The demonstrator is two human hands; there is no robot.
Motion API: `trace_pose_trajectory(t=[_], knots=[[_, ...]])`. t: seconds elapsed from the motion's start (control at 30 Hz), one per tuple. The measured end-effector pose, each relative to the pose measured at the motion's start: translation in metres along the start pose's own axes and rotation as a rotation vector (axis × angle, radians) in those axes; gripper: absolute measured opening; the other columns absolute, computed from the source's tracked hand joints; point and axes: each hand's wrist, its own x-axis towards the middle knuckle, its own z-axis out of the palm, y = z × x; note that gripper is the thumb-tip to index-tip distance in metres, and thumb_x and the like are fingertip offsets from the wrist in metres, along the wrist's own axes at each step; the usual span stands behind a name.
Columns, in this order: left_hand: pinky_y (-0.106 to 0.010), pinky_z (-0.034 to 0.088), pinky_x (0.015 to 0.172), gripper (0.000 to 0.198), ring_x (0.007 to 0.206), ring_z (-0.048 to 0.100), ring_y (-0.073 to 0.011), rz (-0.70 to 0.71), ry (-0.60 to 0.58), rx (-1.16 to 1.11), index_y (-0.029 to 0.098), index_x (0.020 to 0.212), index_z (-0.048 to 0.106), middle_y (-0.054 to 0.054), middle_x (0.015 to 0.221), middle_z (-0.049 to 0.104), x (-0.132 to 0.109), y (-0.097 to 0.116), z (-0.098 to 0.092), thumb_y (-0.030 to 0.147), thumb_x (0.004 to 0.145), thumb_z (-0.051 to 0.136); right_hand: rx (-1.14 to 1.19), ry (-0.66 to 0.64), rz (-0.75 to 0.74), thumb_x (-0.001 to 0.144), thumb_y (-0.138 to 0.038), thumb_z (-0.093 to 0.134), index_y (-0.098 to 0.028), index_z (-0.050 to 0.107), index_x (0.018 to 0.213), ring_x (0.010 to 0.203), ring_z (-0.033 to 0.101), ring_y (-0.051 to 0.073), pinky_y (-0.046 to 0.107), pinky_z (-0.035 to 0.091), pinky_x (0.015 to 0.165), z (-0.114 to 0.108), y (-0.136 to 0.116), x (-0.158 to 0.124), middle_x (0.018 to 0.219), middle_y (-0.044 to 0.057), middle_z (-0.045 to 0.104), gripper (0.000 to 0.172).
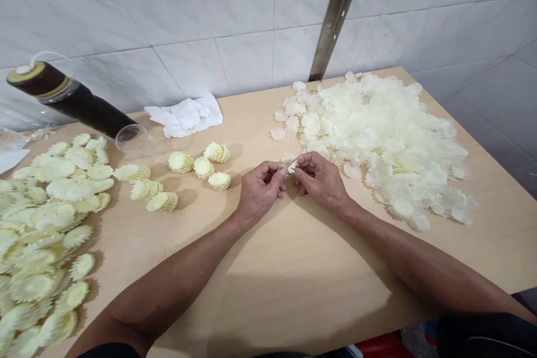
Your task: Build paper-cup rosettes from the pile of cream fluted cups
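Note:
My left hand and my right hand meet over the middle of the wooden table. Both pinch one small white serrated flower piece between their fingertips. A big heap of the same white pieces lies just right of my hands. Several stacked yellowish flowers stand to the left of my left hand. A wide spread of pale yellow-green pieces covers the table's left end.
A dark bottle lies tilted at the back left, next to a clear plastic cup. A crumpled white cloth sits by the tiled wall. A metal strip runs up the wall.

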Motion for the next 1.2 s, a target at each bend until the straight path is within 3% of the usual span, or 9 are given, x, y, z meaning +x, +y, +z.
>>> trace_pose_trajectory(t=[0.1, 0.27, 0.53, 0.7, 0.8, 1.07, 1.2], knots=[[-0.021, 0.052, 0.047, 0.039, 0.047, 0.059, -0.0100, -0.001, -0.001, -0.027, 0.016, 0.093, 0.071, 0.000, 0.063, 0.068, 0.0014, -0.0003, -0.0009, 0.054, 0.090, 0.079, 0.008, -0.004, 0.004, 0.091, -0.058, 0.074, -0.021, 0.068, 0.092, 0.048, 0.058, 0.013, 0.025, 0.055, 0.044, 0.0001, -0.0018, -0.0009, 0.066, -0.001, 0.066, 0.038], [-0.022, 0.051, 0.047, 0.040, 0.047, 0.059, -0.0100, -0.007, -0.011, -0.052, 0.017, 0.090, 0.070, 0.000, 0.062, 0.068, 0.0024, -0.0016, -0.0020, 0.055, 0.089, 0.080, -0.068, 0.005, -0.042, 0.097, -0.061, 0.067, -0.021, 0.069, 0.096, 0.046, 0.060, 0.013, 0.025, 0.053, 0.045, -0.0005, 0.0010, -0.0023, 0.066, 0.000, 0.068, 0.040], [-0.022, 0.049, 0.045, 0.042, 0.044, 0.058, -0.0099, -0.011, 0.016, -0.053, 0.017, 0.086, 0.065, -0.001, 0.062, 0.069, 0.0027, 0.0003, -0.0023, 0.056, 0.089, 0.080, -0.216, 0.072, -0.106, 0.102, -0.054, 0.061, -0.022, 0.069, 0.095, 0.043, 0.059, 0.013, 0.028, 0.052, 0.047, 0.0034, 0.0018, -0.0018, 0.065, 0.000, 0.068, 0.034], [-0.021, 0.048, 0.045, 0.044, 0.044, 0.058, -0.0100, -0.023, 0.006, -0.059, 0.016, 0.087, 0.068, -0.001, 0.060, 0.069, 0.0037, 0.0004, -0.0030, 0.058, 0.087, 0.081, -0.233, 0.097, -0.192, 0.098, -0.052, 0.067, -0.023, 0.068, 0.107, 0.065, 0.067, 0.018, 0.029, 0.055, 0.051, 0.0024, 0.0009, -0.0013, 0.087, 0.006, 0.073, 0.031], [-0.021, 0.048, 0.045, 0.045, 0.044, 0.059, -0.0103, -0.011, 0.002, -0.063, 0.016, 0.087, 0.069, -0.001, 0.059, 0.068, 0.0041, -0.0009, -0.0031, 0.060, 0.087, 0.080, -0.231, 0.112, -0.234, 0.097, -0.049, 0.069, -0.023, 0.070, 0.102, 0.077, 0.069, 0.021, 0.031, 0.059, 0.056, 0.0013, 0.0040, -0.0017, 0.102, 0.010, 0.072, 0.027], [-0.021, 0.046, 0.044, 0.043, 0.043, 0.059, -0.0101, 0.011, 0.047, -0.075, 0.016, 0.088, 0.068, -0.001, 0.060, 0.069, 0.0055, -0.0005, -0.0039, 0.058, 0.089, 0.079, -0.137, 0.139, -0.217, 0.096, -0.051, 0.072, -0.021, 0.071, 0.104, 0.081, 0.069, 0.021, 0.031, 0.061, 0.059, 0.0021, 0.0078, -0.0040, 0.098, 0.009, 0.072, 0.031], [-0.021, 0.047, 0.044, 0.043, 0.044, 0.059, -0.0098, 0.001, 0.019, -0.073, 0.016, 0.088, 0.069, -0.001, 0.060, 0.069, 0.0054, 0.0009, -0.0037, 0.057, 0.088, 0.080, -0.202, 0.086, -0.278, 0.097, -0.048, 0.073, -0.023, 0.077, 0.102, 0.088, 0.072, 0.023, 0.032, 0.063, 0.060, 0.0020, 0.0072, -0.0014, 0.108, 0.011, 0.073, 0.027]])
